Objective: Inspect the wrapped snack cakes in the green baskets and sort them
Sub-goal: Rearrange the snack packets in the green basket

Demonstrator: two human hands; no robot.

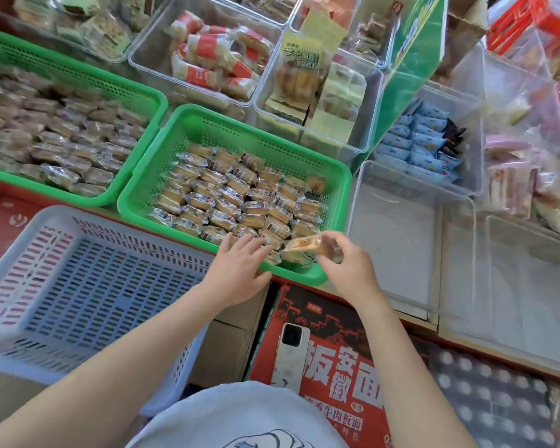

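Snack cake (304, 246) being pinched by right hand (346, 266) fingertips | left hand (240, 270) fingers lying spread, touching cakes in near green basket (162, 176) | 1 lifted

The near basket (188, 176) is bright green with a perforated wall; the far-left basket (78, 76) is the same green; the wrapped snack cakes (236, 202) are golden-tan in clear film with small dark red labels; the cake in the right hand (307, 247) is pale yellow; the near-left crate (88, 286) is pale lilac-white with slotted holes; the carton (330, 347) is red and black with white characters; the phone (288, 354) is white; the packets in the right bin (414, 140) are light blue.
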